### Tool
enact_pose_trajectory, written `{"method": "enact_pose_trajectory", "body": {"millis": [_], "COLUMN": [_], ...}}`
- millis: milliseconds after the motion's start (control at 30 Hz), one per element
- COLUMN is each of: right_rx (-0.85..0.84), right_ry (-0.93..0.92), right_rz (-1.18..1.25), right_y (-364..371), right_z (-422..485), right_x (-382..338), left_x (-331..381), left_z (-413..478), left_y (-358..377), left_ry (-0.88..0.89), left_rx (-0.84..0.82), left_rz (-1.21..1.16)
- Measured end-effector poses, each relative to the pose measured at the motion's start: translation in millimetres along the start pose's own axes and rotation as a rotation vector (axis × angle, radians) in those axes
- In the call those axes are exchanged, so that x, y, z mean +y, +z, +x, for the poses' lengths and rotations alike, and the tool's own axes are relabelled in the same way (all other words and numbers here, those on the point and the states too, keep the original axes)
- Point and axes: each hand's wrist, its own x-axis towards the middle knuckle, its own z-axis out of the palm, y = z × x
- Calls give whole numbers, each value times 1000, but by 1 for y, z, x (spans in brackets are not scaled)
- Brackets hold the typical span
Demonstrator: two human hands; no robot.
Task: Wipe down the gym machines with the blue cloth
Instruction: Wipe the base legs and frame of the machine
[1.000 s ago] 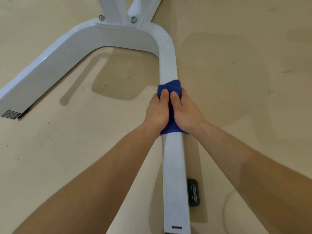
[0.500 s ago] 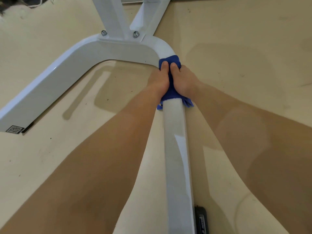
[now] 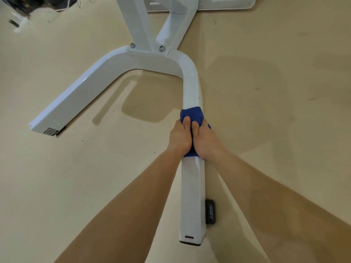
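Across the beige floor (image 3: pixel 266 111) the white gym machine frame (image 3: pixel 91 92) was spread, and its nearer leg (image 3: pixel 191 196) was clasped midway by the left hand (image 3: pixel 180 138) and right hand (image 3: pixel 206 142), thumbs side by side, both grips clenched on the blue cloth (image 3: pixel 192 112) wrapped over it.

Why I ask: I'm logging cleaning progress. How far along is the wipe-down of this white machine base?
Done: the blue cloth has run up this white metal leg to its bend and back. In hand: left hand and right hand grip it mid-leg. Left: the other white leg and the uprights, not seen wiped.
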Motion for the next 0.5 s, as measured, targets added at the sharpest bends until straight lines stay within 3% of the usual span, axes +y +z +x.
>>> {"method": "enact_pose_trajectory", "body": {"millis": [200,400,500], "right_rx": [-106,-196,-164], "right_ry": [114,124,147], "right_rz": [-30,-240,-200], "right_y": [13,7,6], "right_z": [-68,-78,-57], "right_x": [26,28,25], "left_x": [-24,-12,-10], "left_z": [-82,-82,-75], "left_y": [-14,-31,-27], "left_ry": [-83,-193,-172], "left_rx": [-117,-293,-200], "left_rz": [149,338,268]}}
